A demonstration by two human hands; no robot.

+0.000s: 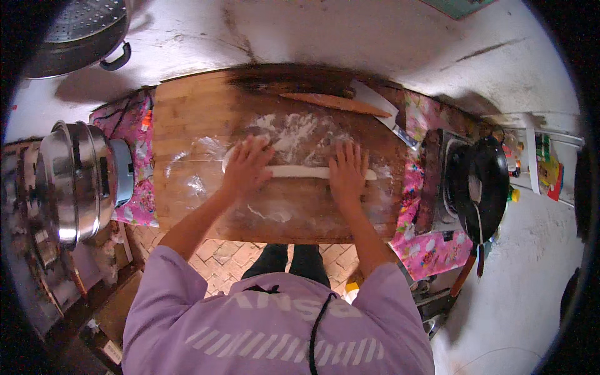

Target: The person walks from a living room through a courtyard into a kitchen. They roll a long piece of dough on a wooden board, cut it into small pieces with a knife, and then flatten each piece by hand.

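A long white rope of dough (pixel 300 172) lies crosswise on a wooden board (pixel 187 117). My left hand (pixel 246 161) rests palm down over its left part, fingers spread. There the dough seems to bend back toward the wall, partly hidden under the hand. Near the rope's right end, my right hand (pixel 348 173) presses flat on it, with fingers slightly apart. A short tip of dough sticks out to the right of that hand. Loose flour (pixel 297 131) is scattered across the board beyond the rope.
A tapered wooden rolling pin (pixel 335 102) lies partly over a cleaver (pixel 375 99) at the board's back right. To the left stands a steel steamer pot (pixel 79 183). On the right, a black wok (pixel 492 187) sits over a stove (pixel 452 187). Pink floral cloth (pixel 433 253) shows beyond the board.
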